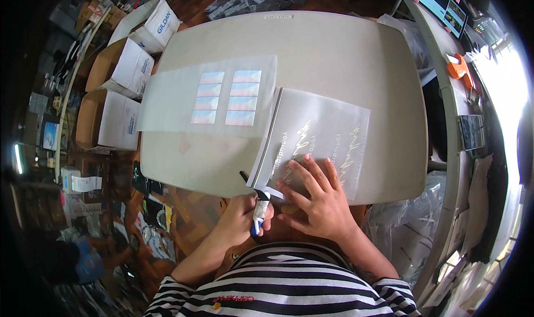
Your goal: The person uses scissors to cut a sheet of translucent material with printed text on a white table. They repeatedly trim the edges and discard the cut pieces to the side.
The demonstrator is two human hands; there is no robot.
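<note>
A translucent sheet with white and pale gold lettering [328,114] lies near the front edge of the table [345,50]. My right hand [317,197] is spread flat on its near part, pressing it down. A narrow strip runs along the sheet's left side. At that strip's near end, my left hand [247,217] grips what look like scissors [259,211], with dark blades and a blue and white handle. The blades sit at the sheet's near left corner, and part of the handle is hidden by my fingers. Another clear sheet [167,105] with pastel rectangular labels [242,97] lies farther left.
Open cardboard boxes [119,116] stand along the table's left side. On the right are a side desk [445,83] with a screen [439,5], an orange tape dispenser [459,69] and a phone [472,132]. Plastic bags [406,222] lie below. Someone in blue [89,256] is at lower left.
</note>
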